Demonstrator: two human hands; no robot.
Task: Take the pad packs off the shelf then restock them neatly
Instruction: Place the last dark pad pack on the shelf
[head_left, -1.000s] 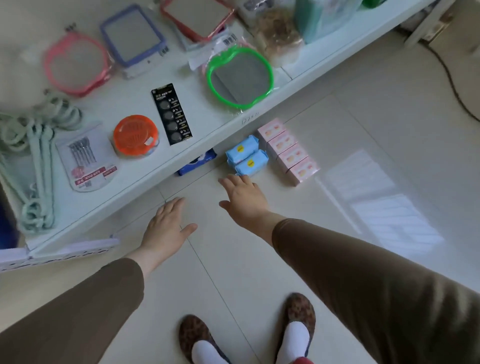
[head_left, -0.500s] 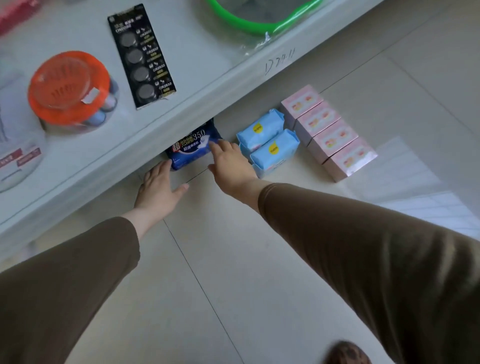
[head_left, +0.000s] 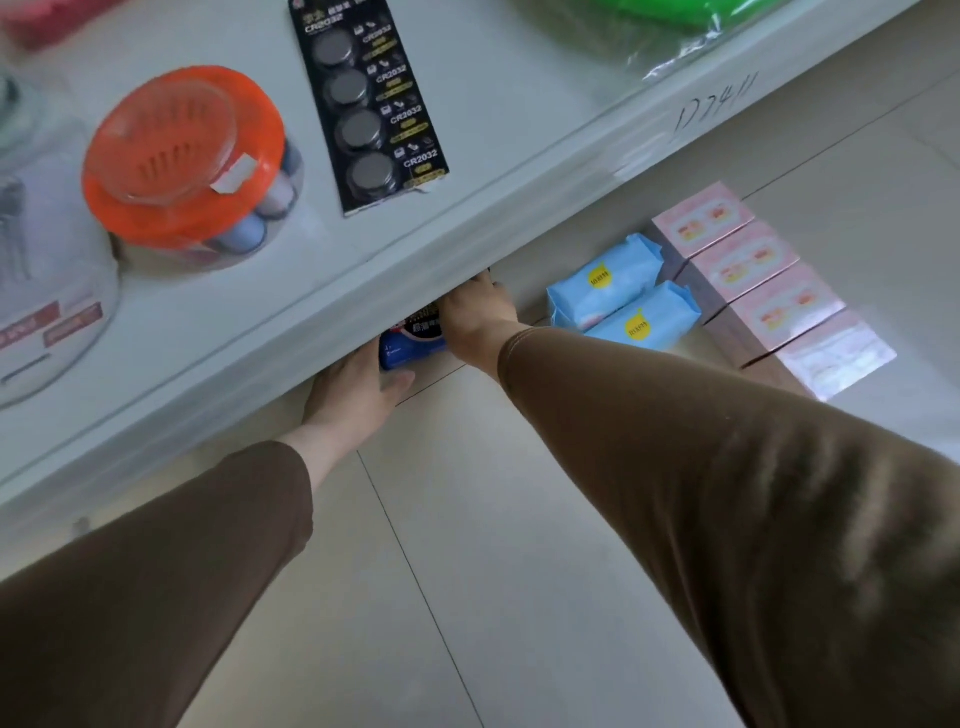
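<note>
both hands reached under the white shelf, the left hand and right hand touching a dark blue pad pack on the floor, fingers hidden so i could not tell their grip.

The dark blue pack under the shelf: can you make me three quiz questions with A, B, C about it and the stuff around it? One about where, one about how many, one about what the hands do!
1. Where is the dark blue pack?
A. on top of the shelf
B. on the floor under the shelf edge
C. on the pink boxes

2. How many light blue packs lie on the floor?
A. two
B. four
C. six

3. What are the hands doing?
A. resting on the shelf top
B. holding an orange lid
C. both touching the dark blue pack

Answers: 1 B, it peeks out below the shelf edge. 2 A, two lie side by side next to the pink boxes. 3 C, the left hand and right hand are at its two sides.
</note>
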